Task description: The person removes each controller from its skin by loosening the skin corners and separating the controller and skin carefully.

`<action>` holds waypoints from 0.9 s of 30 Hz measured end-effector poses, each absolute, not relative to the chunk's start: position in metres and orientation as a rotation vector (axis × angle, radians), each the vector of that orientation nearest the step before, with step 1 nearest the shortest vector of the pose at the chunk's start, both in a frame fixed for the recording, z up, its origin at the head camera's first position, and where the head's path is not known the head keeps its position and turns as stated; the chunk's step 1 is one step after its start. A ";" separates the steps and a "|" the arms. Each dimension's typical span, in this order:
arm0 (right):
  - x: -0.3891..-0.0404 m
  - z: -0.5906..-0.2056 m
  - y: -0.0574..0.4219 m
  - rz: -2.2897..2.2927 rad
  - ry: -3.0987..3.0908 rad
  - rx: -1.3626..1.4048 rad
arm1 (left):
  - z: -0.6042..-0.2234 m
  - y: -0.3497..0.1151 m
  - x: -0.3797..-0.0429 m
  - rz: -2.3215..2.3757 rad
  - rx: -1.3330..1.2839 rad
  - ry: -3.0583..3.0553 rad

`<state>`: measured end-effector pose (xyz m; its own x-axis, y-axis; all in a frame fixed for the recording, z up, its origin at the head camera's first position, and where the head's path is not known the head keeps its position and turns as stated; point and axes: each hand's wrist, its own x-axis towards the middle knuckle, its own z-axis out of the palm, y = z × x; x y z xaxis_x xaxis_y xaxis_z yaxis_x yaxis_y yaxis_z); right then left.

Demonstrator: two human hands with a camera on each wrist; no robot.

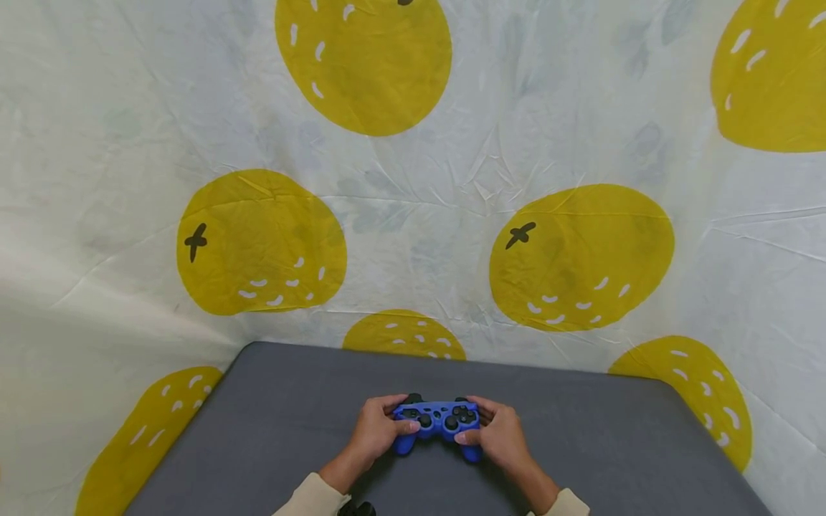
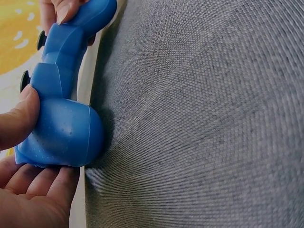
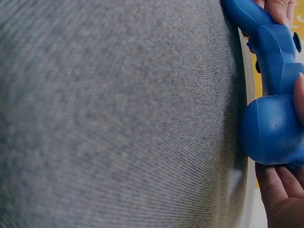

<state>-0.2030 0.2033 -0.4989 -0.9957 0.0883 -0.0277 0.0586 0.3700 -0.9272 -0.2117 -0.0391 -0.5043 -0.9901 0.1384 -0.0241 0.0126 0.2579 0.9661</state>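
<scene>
A blue game controller [image 1: 437,417] with black sticks and buttons is held between both hands over the grey surface. My left hand [image 1: 373,431] grips its left end, the thumb lying on top near a stick. At the other end my right hand [image 1: 506,436] holds the right grip, thumb also on top. In the left wrist view the controller [image 2: 59,128] shows its rounded handle, with the left fingers [image 2: 42,187] beneath it. From the right wrist view, the right fingers [image 3: 280,185] likewise lie under the controller [image 3: 273,128].
The grey cloth-covered table [image 1: 310,401] spreads under the hands. Behind it and along both sides hangs a white curtain [image 1: 419,251] printed with yellow fruit. A small dark object [image 1: 357,509] shows by the left sleeve at the bottom edge.
</scene>
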 end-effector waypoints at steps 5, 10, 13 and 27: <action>-0.203 -0.498 0.203 1.752 -2.585 -0.152 | -0.504 -0.039 -0.212 1.829 0.132 2.430; -0.201 -0.496 0.203 1.747 -2.594 -0.154 | -0.504 -0.039 -0.211 1.822 0.128 2.427; -0.200 -0.495 0.202 1.755 -2.585 -0.148 | -0.503 -0.040 -0.211 1.825 0.127 2.414; -0.200 -0.494 0.201 1.768 -2.570 -0.143 | -0.503 -0.040 -0.211 1.803 0.095 2.407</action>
